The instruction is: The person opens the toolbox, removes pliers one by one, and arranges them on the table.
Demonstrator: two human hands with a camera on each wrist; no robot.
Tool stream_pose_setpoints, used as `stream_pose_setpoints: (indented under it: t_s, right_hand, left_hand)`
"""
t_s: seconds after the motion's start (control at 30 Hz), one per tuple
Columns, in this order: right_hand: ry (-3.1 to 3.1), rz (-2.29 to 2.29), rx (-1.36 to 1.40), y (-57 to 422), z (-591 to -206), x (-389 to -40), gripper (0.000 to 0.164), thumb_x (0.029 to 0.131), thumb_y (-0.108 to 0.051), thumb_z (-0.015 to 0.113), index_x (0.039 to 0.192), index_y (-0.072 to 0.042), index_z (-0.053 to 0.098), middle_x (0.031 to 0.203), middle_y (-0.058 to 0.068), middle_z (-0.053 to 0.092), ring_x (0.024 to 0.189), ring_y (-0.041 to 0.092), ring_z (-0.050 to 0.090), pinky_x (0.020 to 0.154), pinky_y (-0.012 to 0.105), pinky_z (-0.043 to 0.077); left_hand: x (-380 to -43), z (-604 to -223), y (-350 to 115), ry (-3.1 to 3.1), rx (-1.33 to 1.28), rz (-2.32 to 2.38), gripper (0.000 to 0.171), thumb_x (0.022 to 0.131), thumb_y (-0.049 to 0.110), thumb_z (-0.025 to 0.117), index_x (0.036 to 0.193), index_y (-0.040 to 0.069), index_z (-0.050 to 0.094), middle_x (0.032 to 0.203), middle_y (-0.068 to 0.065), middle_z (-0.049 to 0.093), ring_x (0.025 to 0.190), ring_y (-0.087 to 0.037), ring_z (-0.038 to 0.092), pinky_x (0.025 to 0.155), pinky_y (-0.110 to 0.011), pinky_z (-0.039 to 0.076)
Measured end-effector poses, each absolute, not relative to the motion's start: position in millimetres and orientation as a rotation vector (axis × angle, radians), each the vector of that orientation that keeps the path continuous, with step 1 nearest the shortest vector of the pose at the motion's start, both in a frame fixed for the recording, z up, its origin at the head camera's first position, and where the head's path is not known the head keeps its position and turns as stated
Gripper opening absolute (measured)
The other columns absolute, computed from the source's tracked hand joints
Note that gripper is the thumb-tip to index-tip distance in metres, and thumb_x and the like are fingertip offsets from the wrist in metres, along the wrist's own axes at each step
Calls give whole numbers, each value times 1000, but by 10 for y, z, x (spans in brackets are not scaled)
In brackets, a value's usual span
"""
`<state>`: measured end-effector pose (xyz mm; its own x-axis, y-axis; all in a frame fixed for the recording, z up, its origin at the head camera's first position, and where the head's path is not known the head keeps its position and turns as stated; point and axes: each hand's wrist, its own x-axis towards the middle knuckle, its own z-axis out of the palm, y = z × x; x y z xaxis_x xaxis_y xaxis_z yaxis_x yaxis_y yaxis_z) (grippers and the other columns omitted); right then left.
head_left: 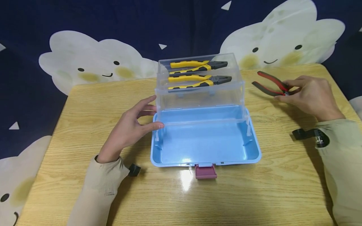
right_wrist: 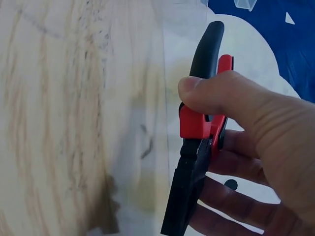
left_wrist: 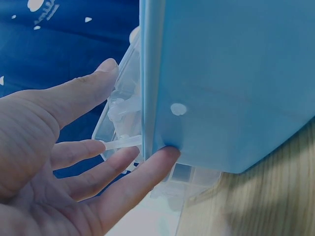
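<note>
An opened toolbox has a light blue base and a clear plastic tray section raised at its back. Two pliers with yellow-and-black handles lie one behind the other in the upper tray: the rear pliers and the front pliers. At the toolbox's left side is my left hand, its thumb over the rim and its fingers spread; in the left wrist view a fingertip meets the blue wall. My right hand pinches red-and-black pliers by the handles near the pivot, to the toolbox's right.
A maroon latch hangs from the toolbox's front edge. Underneath is a wood-grain table. Dark blue cloth with smiling white clouds rises behind the table and shows along its left side.
</note>
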<state>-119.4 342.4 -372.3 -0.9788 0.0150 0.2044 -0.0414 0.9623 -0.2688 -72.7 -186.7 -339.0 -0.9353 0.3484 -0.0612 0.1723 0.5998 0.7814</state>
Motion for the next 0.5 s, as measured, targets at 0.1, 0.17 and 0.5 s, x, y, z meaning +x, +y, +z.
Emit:
stream_pose_setpoints:
  t_s: [0.1, 0.17, 0.5]
  right_hand:
    - [-2945, 372, 10, 3449, -3745, -1197, 68, 73, -37, 94, 124, 3, 72, 112, 30, 73, 75, 36, 67, 59, 23, 34]
    - [-2971, 356, 5, 3466, -3759, -1197, 70, 74, -39, 93, 126, 3, 71, 113, 31, 72, 81, 40, 66, 62, 29, 37]
    - [-3052, 370, -44, 3518, -3798, -1187, 76, 76, -42, 90, 132, 4, 66, 127, 34, 66, 107, 50, 61, 78, 57, 45]
  left_hand:
    - [-731, -3392, -1869, 2614, 431, 1254, 88, 89, 28, 84, 161, 26, 36, 145, -8, 61, 135, -30, 61, 95, -49, 62]
    - [-730, -3390, -1871, 2609, 429, 1259, 88, 89, 27, 84, 161, 26, 36, 145, -8, 60, 135, -30, 61, 96, -49, 62]
    - [-732, -3384, -1866, 2606, 408, 1257, 88, 88, 29, 84, 162, 26, 35, 145, -7, 61, 135, -30, 61, 96, -50, 62]
